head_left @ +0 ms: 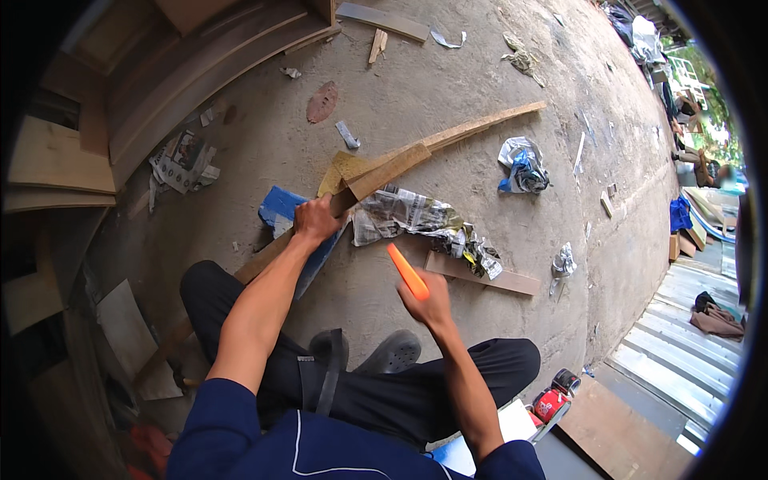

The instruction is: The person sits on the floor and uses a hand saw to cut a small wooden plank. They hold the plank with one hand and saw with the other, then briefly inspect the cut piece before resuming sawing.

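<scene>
My left hand [318, 219] is closed round a brown wooden strip [392, 170], which slants up to the right above the floor. A longer, thin wooden piece [488, 122] lies along its far end, and a yellowish flat piece [344, 170] sits beside my fingers. Under that hand is a blue-painted piece [280, 206]. In my right hand [429, 298], a tapered orange tool [407, 270] points up and left, apart from the wood; its exact kind is unclear. Crumpled newspaper [408, 216] spreads on the floor between the hands, partly over a flat wooden board [488, 275].
A wooden cabinet-like frame [216, 72] stands at the upper left. Silver-and-blue crumpled wrapping [524, 166] and paper scraps litter the concrete floor [480, 64]. A red can [550, 405] is near my right knee, by corrugated metal sheets [680, 344].
</scene>
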### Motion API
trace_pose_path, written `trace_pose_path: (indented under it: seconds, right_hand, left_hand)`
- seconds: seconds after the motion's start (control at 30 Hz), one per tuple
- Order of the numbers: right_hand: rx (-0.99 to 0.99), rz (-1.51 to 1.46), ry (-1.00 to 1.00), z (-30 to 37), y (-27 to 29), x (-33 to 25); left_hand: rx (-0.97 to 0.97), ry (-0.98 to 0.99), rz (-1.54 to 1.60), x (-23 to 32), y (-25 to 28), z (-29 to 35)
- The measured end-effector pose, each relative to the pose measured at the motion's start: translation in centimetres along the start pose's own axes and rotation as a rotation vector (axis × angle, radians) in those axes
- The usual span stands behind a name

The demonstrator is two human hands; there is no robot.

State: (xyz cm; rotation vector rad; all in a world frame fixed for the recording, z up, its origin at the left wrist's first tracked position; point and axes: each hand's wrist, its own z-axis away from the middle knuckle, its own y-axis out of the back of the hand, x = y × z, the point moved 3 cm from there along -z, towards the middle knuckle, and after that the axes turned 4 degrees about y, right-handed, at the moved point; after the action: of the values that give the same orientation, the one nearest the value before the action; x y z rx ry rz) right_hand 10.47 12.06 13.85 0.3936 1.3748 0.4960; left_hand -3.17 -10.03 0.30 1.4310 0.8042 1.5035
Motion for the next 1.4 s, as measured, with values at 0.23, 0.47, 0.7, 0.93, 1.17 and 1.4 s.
trace_pose_path:
  seconds: [0.23, 0.47, 0.7, 0.93, 1.17, 1.4]
  right_hand:
    - [-0.053, 0.094, 0.018, -0.5, 1.0, 1.0]
    - [-0.033, 0.099, 0.010, -5.7, -2.6, 0.7]
    - [-0.009, 0.019, -0.050, 4.0, 1.5, 1.9]
    - [0.022, -0.010, 0.017, -5.6, -1.8, 2.0]
    - [-0.058, 0.034, -0.097, 2.3, 2.2, 1.2]
    - [-0.016, 0.039, 0.018, -7.7, -3.0, 0.6]
  left_hand:
    - [0.054, 0.011, 0.018, 0.8, -0.7, 0.0]
    - [-0.047, 0.024, -0.010, 0.8, -0.9, 0.5]
    - [0.010, 0.030, 0.026, 0.1, -0.7, 0.1]
    - [-0.002, 0.031, 0.009, 0.5, -0.8, 0.4]
    - [0.013, 0.030, 0.031, -0.1, -0.6, -0.2]
    - [0.029, 0.019, 0.043, 0.3, -0.9, -0.3]
